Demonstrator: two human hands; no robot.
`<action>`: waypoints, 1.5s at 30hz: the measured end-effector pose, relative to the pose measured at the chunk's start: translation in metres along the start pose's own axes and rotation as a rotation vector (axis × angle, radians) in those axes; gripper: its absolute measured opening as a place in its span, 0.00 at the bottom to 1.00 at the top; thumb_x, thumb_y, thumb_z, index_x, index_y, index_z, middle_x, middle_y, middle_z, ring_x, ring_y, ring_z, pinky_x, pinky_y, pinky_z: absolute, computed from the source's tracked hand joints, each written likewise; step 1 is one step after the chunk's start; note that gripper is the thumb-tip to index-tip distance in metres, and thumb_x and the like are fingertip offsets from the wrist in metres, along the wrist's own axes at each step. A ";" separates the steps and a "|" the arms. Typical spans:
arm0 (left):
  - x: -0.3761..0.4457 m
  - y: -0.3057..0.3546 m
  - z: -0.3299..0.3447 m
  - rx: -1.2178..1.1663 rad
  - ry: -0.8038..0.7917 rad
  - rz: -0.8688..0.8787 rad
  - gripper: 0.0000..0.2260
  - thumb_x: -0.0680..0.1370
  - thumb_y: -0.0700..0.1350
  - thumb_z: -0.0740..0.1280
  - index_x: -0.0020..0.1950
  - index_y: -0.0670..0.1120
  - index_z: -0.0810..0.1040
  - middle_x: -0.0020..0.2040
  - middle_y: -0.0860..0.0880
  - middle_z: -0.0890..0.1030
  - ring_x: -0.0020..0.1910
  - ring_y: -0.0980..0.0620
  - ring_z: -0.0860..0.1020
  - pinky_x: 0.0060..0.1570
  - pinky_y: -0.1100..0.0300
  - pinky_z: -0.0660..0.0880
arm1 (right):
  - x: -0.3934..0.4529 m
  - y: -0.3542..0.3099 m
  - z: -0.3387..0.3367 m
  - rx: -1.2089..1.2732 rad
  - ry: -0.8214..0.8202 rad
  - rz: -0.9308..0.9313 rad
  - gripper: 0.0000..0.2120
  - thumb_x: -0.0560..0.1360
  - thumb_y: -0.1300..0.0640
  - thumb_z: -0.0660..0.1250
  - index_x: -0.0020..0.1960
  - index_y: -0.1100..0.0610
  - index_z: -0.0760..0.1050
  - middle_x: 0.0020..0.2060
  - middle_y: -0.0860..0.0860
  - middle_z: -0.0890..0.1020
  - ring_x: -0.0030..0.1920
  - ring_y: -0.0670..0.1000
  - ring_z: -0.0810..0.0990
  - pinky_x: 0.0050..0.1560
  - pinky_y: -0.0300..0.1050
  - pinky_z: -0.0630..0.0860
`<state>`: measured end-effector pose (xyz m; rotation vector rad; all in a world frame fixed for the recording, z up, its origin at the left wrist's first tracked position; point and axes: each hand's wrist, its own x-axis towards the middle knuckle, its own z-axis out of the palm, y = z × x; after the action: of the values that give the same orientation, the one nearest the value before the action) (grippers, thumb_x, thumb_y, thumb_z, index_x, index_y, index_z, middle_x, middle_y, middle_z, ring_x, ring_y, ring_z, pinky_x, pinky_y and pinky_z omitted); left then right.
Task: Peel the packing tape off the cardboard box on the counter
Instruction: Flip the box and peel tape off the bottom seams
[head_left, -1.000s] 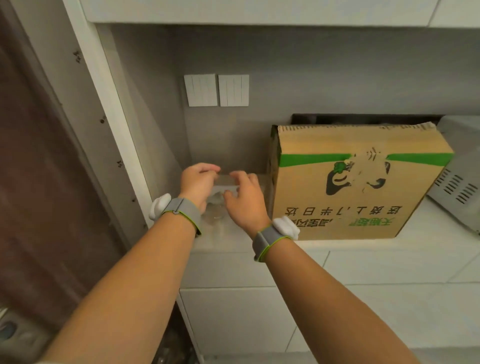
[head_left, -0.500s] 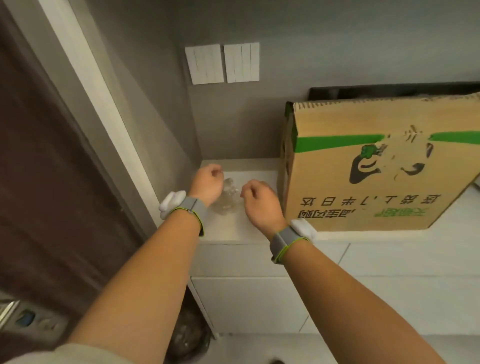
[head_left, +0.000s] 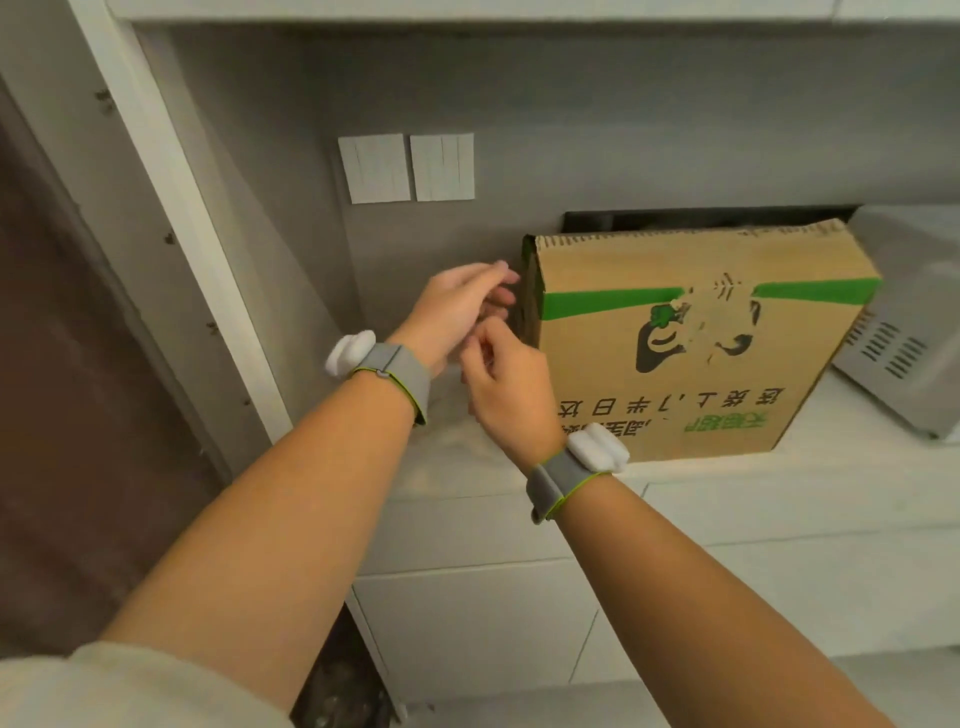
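A brown cardboard box (head_left: 675, 322) with a green stripe and upside-down print stands on the white counter (head_left: 779, 478) against the wall. My left hand (head_left: 457, 306) hovers just beside the box's left side, fingers loosely extended toward it. My right hand (head_left: 506, 387) is right below it, fingers curled, thumb and forefinger pinched together near the left palm; I see nothing between them. A faint clear crumple of packing tape (head_left: 448, 410) seems to lie on the counter under both hands, partly hidden by them.
A grey vented appliance (head_left: 904, 332) stands to the right of the box. Two white switch plates (head_left: 408, 167) are on the wall above. A white door frame (head_left: 171, 208) and a dark door bound the left side. Cabinet fronts lie below the counter.
Both hands have lifted off the counter, away from the clear tape crumple, and moved up toward the box's left side. The left hand's fingers have uncurled.
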<state>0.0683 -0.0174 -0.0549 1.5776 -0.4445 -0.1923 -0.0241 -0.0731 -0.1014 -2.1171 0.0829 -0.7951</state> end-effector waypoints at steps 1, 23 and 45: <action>-0.002 0.014 0.011 -0.025 -0.031 0.022 0.10 0.83 0.49 0.65 0.46 0.47 0.83 0.40 0.48 0.81 0.36 0.53 0.78 0.31 0.67 0.74 | -0.002 -0.005 -0.012 -0.033 0.067 -0.044 0.07 0.81 0.57 0.63 0.45 0.59 0.72 0.34 0.57 0.81 0.36 0.62 0.79 0.40 0.61 0.75; -0.077 0.083 0.062 0.504 -0.219 0.153 0.12 0.73 0.48 0.66 0.34 0.52 0.87 0.30 0.61 0.81 0.39 0.57 0.76 0.39 0.59 0.70 | -0.021 -0.012 -0.086 -0.157 0.543 0.161 0.24 0.76 0.52 0.67 0.71 0.50 0.72 0.71 0.53 0.70 0.70 0.57 0.68 0.69 0.53 0.67; -0.016 0.072 0.091 0.797 -0.391 0.544 0.18 0.83 0.42 0.55 0.49 0.49 0.85 0.56 0.53 0.80 0.59 0.52 0.75 0.65 0.49 0.68 | 0.008 0.048 -0.155 -0.221 0.572 -0.216 0.08 0.79 0.67 0.63 0.52 0.59 0.81 0.62 0.56 0.74 0.59 0.40 0.70 0.58 0.33 0.74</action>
<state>0.0067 -0.0943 0.0082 2.1174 -1.3587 0.1221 -0.0954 -0.2143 -0.0653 -2.0575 0.2584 -1.5666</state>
